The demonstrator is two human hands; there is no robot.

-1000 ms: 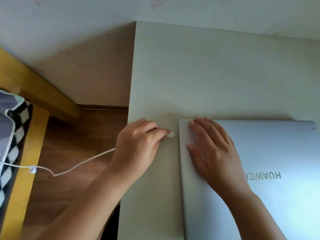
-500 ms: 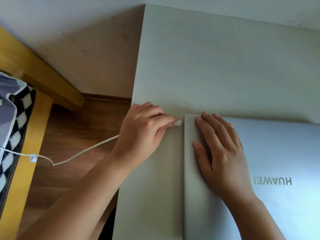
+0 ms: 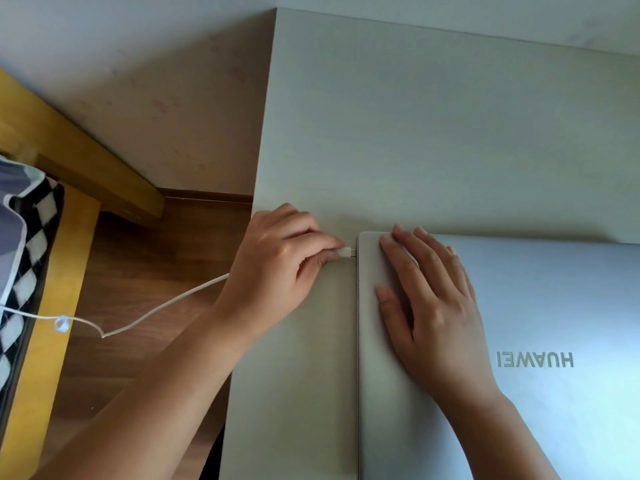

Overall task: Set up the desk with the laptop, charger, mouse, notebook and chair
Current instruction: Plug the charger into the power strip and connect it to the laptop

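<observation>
the white usb-c plug (image 3: 346,252) lies level at mid-frame, tip pointing right, just beside the closed laptop's (image 3: 540,341) left edge. left hand (image 3: 277,268) fingers pinch it; right hand (image 3: 429,303) lies flat, open, on the lid above the surface (image 3: 433,133).

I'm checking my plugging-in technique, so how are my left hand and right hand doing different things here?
The left hand is curled, pinching the white charger plug at the laptop's left edge; the right hand lies flat and open. The left hand is over the bare desk beside the laptop; the right hand rests on the closed lid. Both sit near the laptop's far left corner.
</observation>
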